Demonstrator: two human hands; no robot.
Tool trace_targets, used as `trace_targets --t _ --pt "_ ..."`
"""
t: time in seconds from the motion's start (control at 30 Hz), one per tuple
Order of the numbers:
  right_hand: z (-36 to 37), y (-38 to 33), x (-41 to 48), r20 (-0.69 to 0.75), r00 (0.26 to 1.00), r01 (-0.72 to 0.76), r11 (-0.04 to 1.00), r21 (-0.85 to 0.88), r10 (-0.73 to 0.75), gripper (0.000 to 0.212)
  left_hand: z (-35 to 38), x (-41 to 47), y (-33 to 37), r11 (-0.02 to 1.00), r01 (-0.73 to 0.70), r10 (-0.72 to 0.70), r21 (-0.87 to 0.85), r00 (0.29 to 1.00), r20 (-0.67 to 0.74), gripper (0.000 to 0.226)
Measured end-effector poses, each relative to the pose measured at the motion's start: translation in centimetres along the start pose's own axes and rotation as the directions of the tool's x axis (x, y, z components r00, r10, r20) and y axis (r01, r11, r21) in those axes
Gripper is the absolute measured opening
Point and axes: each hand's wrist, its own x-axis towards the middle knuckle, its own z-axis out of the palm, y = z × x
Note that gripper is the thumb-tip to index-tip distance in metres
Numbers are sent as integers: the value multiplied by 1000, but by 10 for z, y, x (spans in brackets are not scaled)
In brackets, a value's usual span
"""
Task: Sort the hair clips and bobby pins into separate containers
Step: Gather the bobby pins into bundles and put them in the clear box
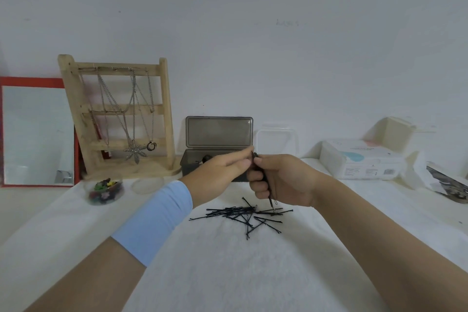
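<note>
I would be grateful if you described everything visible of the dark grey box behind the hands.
The dark grey box is a rectangular case of smoky, translucent plastic with rounded corners. Its hinged lid stands open and upright behind the base. It stands by the wall, right of the wooden jewellery stand. A small dark item shows inside; what it is I cannot tell. The left hand hides part of its front; whether they touch is unclear.

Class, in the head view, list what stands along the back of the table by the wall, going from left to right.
Red-framed mirror → wooden necklace stand → dark box with its lid open → clear plastic tub → pack of wipes.
</note>
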Motion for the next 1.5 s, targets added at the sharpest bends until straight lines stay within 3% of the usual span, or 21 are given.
trace_targets --t 0.07,0.13,0.23,0.3,0.4,0.57,0.67,0.8,0.87,0.93,1.0,1.1,1.2,1.3,1.43,1.5 --pt "-3 -3 0 -19 1000 24 996 91 -22 18 2 1 2 995 37 -41 -92 998 -37 40" --pt "-3 -7 -1 -72 995 80 971 227 -66 21 6 2 6 933 112 -163 -342 979 -124 42" --pt "-3 -12 -1 -168 972 212 913 347 -162 28 17 -2 14 683 296 -346 -667 936 62 39" --pt "-2 -11 2 -244 940 308 903 299 -240 33 23 -5 16 484 356 -339 -800 918 203 40" --pt "1 -8 7 -307 884 404 907 122 -352 41 26 -5 22 264 294 -282 -919 934 218 38" --pt "3 0 12 -234 895 358 924 -134 -381 34 26 -4 22 187 230 -292 -955 941 169 40" --pt "0 1 11 -223 910 287 919 -272 -350 27 25 -4 21 251 246 -314 -936 935 162 46" --pt "-17 -21 7 -291 899 249 928 -277 -328 33 15 4 27 591 294 -392 -751 919 51 43" --pt "-34 -36 9 -316 889 169 879 -445 -331 33 11 12 31 737 270 -374 -619 927 -41 39" --pt "-53 -50 15 -305 907 -14 705 -709 -289 31 7 27 30 874 227 -313 -429 940 -139 33" --pt "-66 -60 22 -288 939 -180 441 -879 -190 33 6 43 30 973 184 -210 -138 954 -214 37" --pt "-69 -65 32 -251 967 -243 133 -961 -45 38 10 62 30 953 113 -67 283 983 -168 45" --pt "-71 -62 39 -211 978 -211 23 -977 8 38 12 78 22 819 98 -74 566 995 -65 52" --pt "-82 -60 40 -181 983 -179 65 -982 -20 44 14 88 15 746 107 -139 658 990 -4 52" --pt "-100 -65 30 -215 965 -136 414 -900 -151 43 22 92 6 665 47 -191 745 976 109 51" --pt "-110 -67 21 -258 945 -143 452 -881 -203 38 27 93 1 602 -18 -199 799 965 172 53"
